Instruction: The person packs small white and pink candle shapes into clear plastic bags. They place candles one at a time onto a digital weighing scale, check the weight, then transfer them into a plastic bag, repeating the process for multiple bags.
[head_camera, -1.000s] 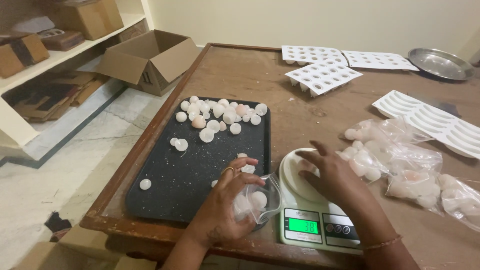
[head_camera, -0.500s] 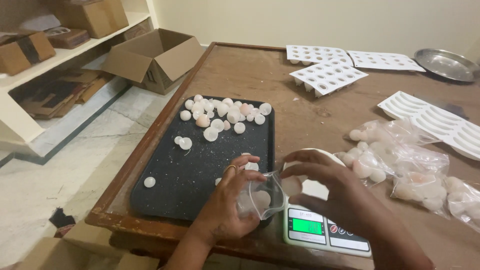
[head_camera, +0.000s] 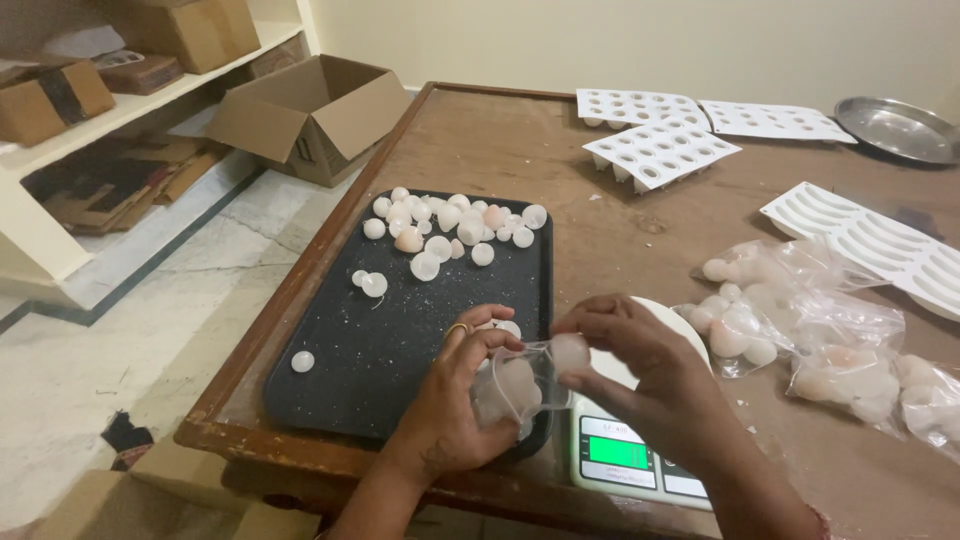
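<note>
Two hands are met over the near edge of the black tray (head_camera: 400, 340): a small clear bag (head_camera: 512, 388) is clasped by the left hand (head_camera: 455, 400), while a white ball (head_camera: 570, 352) is pinched at the bag's mouth by the right hand (head_camera: 640, 370), just above the scale (head_camera: 625, 445) on the desk (head_camera: 520, 150).

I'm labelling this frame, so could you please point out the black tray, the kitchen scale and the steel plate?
black tray (head_camera: 350, 350), head view, bare middle of its surface
kitchen scale (head_camera: 618, 452), head view, its green display
steel plate (head_camera: 895, 128), head view, its inner surface
</note>
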